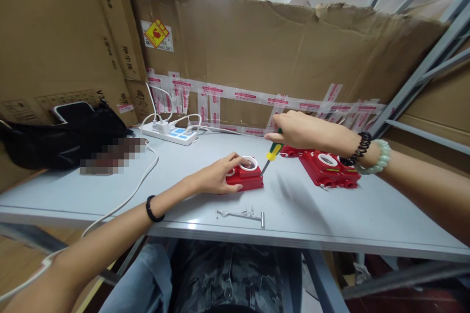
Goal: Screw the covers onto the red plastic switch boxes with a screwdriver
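My left hand (222,174) is closed round the left part of a red box (253,183) with a round white ring on top, and the box rests on the table. In my right hand (288,129) is a screwdriver (272,152) with a green and yellow handle, held tilted. Its tip meets the right corner of the red box. Just in front of the box, a T-shaped metal tool (262,219) lies beside several small pieces. More red boxes (323,171) sit under and beyond my right forearm.
A white power strip (171,133) with plugs and cables stands at the back left. One white cable (141,181) crosses the table's left side near a black bag (69,137). Tall cardboard (257,49) closes off the back; a metal rack (422,71) rises at right.
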Tool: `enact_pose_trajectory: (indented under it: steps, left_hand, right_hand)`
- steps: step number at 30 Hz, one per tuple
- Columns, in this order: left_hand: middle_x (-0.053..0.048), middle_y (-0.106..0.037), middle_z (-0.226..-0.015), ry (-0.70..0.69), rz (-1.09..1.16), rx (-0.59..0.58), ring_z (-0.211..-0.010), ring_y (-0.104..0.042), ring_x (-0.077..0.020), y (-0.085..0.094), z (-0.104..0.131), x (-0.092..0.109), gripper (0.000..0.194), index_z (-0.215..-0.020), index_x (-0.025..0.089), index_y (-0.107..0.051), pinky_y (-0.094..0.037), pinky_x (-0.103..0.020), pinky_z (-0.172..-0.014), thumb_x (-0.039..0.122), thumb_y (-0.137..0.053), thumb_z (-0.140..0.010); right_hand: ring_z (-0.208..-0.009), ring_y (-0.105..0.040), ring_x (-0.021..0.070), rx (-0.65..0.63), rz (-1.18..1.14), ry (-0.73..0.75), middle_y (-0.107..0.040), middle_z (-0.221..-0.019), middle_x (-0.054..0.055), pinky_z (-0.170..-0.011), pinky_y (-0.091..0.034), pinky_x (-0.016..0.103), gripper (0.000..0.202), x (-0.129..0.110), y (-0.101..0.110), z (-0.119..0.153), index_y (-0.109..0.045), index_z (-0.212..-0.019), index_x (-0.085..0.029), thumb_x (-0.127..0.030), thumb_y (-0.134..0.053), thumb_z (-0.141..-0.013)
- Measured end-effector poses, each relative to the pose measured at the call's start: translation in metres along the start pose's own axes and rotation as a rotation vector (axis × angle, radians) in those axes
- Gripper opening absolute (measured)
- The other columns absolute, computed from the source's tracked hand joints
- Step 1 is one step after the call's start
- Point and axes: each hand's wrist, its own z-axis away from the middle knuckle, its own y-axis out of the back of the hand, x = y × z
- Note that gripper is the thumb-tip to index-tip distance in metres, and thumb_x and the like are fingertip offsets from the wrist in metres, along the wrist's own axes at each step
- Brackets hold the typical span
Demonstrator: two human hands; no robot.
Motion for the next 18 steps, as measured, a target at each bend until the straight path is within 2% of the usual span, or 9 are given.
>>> enact_pose_trajectory:
  steps: [2, 4, 6, 8, 11, 14, 16, 18]
  left_hand:
    - [-0.006, -0.046, -0.116, -0.008, 0.005, -0.002, -0.100, -0.054, -0.0188, 0.000, 0.000, 0.001, 0.054, -0.127, 0.026, -0.045, -0.048, -0.032, -0.088, 0.027, -0.063, -0.076]
    - [-0.006, -0.046, -0.116, -0.017, 0.005, -0.002, -0.101, -0.054, -0.0187, 0.001, 0.000, 0.001, 0.053, -0.126, 0.025, -0.046, -0.047, -0.031, -0.089, 0.026, -0.063, -0.076]
    - [-0.006, -0.046, -0.116, -0.019, -0.002, -0.003, -0.101, -0.054, -0.0187, 0.001, 0.000, 0.002, 0.052, -0.126, 0.024, -0.046, -0.047, -0.031, -0.090, 0.026, -0.063, -0.076]
    - [-0.006, -0.046, -0.116, -0.013, -0.007, -0.004, -0.100, -0.054, -0.0185, 0.001, 0.000, 0.001, 0.053, -0.126, 0.025, -0.045, -0.048, -0.031, -0.089, 0.026, -0.063, -0.076]
    - [-0.006, -0.046, -0.116, -0.010, -0.009, -0.006, -0.100, -0.055, -0.0184, 0.001, 0.000, 0.001, 0.053, -0.127, 0.025, -0.045, -0.048, -0.031, -0.088, 0.028, -0.063, -0.077]
    - [-0.006, -0.045, -0.118, -0.003, -0.014, -0.030, -0.098, -0.055, -0.0181, 0.002, 0.000, 0.001, 0.053, -0.128, 0.025, -0.044, -0.048, -0.030, -0.087, 0.029, -0.061, -0.078]
    - [-0.007, -0.044, -0.118, 0.011, -0.035, -0.056, -0.093, -0.056, -0.0170, 0.003, 0.000, 0.002, 0.053, -0.130, 0.025, -0.043, -0.048, -0.030, -0.086, 0.031, -0.061, -0.080]
    - [-0.007, -0.043, -0.118, 0.026, -0.067, -0.074, -0.088, -0.056, -0.0162, 0.005, -0.001, 0.003, 0.054, -0.131, 0.025, -0.043, -0.048, -0.032, -0.086, 0.035, -0.060, -0.081]
  right_hand:
    - [-0.066, -0.054, 0.0177, -0.008, -0.084, 0.084, -0.063, -0.086, 0.009, -0.056, -0.036, 0.029, 0.030, 0.002, 0.001, 0.000, -0.054, -0.100, -0.017, -0.043, -0.050, -0.086]
    - [-0.070, -0.055, 0.0161, -0.031, -0.162, 0.199, -0.062, -0.095, 0.008, -0.057, -0.037, 0.027, 0.028, 0.003, 0.004, 0.001, -0.051, -0.104, -0.020, -0.038, -0.055, -0.083]
    - [-0.071, -0.055, 0.0155, -0.068, -0.189, 0.242, -0.061, -0.100, 0.007, -0.057, -0.037, 0.026, 0.028, 0.002, 0.006, 0.003, -0.050, -0.105, -0.022, -0.036, -0.056, -0.082]
    - [-0.068, -0.054, 0.0162, -0.092, -0.152, 0.166, -0.060, -0.097, 0.008, -0.056, -0.036, 0.027, 0.030, -0.001, 0.009, 0.004, -0.050, -0.104, -0.020, -0.042, -0.053, -0.084]
    - [-0.065, -0.052, 0.0170, -0.063, -0.072, 0.028, -0.060, -0.092, 0.011, -0.055, -0.035, 0.028, 0.034, -0.006, 0.010, 0.004, -0.051, -0.103, -0.017, -0.047, -0.046, -0.087]
    - [-0.064, -0.052, 0.0144, -0.059, -0.137, 0.077, -0.060, -0.096, 0.009, -0.055, -0.035, 0.027, 0.026, -0.009, 0.011, 0.003, -0.049, -0.107, -0.018, -0.033, -0.050, -0.086]
    - [-0.063, -0.051, 0.0128, -0.096, -0.203, 0.122, -0.061, -0.098, 0.007, -0.054, -0.034, 0.026, 0.030, -0.010, 0.012, 0.002, -0.047, -0.110, -0.020, -0.025, -0.054, -0.081]
    - [-0.062, -0.051, 0.0127, -0.115, -0.218, 0.127, -0.061, -0.095, 0.006, -0.054, -0.034, 0.026, 0.031, -0.011, 0.012, 0.003, -0.047, -0.107, -0.020, -0.024, -0.057, -0.078]
